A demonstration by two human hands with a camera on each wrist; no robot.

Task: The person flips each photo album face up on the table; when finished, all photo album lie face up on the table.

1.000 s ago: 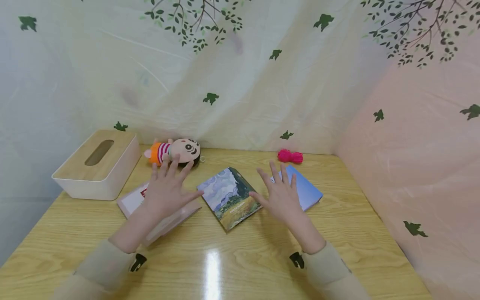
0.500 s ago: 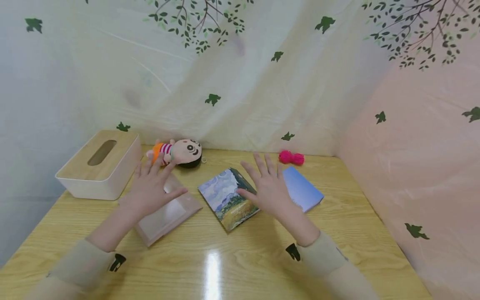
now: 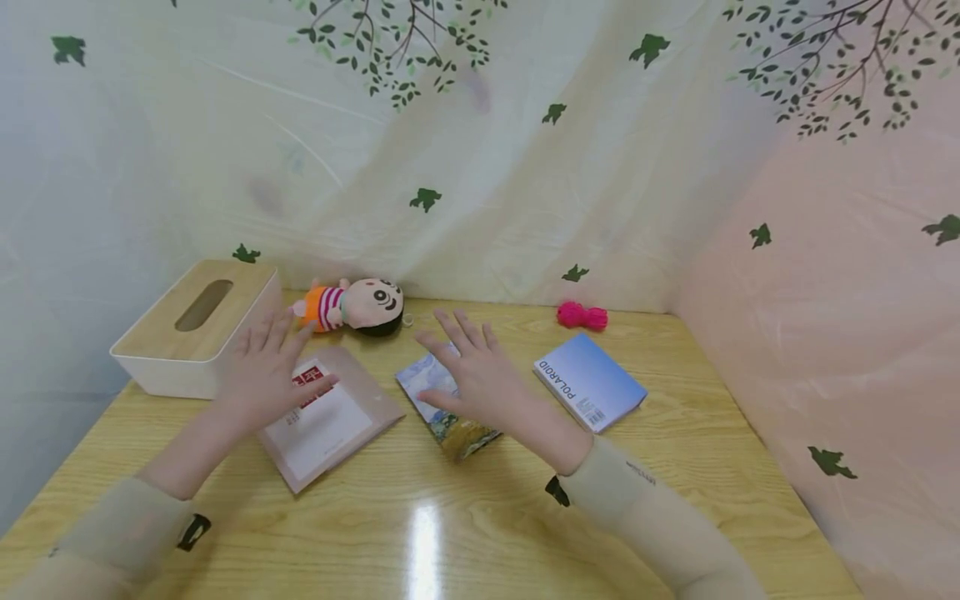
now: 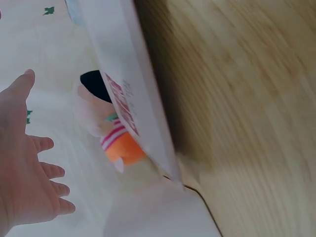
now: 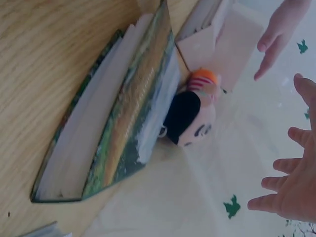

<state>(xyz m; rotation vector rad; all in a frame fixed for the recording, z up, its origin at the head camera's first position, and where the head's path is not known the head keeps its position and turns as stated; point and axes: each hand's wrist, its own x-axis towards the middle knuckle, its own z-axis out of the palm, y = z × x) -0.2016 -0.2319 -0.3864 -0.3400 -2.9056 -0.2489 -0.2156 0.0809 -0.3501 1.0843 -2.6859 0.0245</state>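
My left hand hovers with spread fingers over the left part of a pinkish book in a clear cover, beside the tissue box. Above the painted-landscape book is my right hand, its fingers spread and holding nothing; it hides much of that cover. The right wrist view shows the landscape book's page edges and the right hand apart from it. A blue box-like item lettered POLAROID lies to the right of that hand. In the left wrist view the left hand touches nothing.
A white tissue box with a wooden lid stands at the left. A plush doll in striped clothing lies along the back curtain. A small pink object sits at the back right of the wooden table.
Both hands have moved left in the head view, still spread. The right hand has passed from beside the blue item to over the landscape book; the left has uncovered more of the pinkish book.
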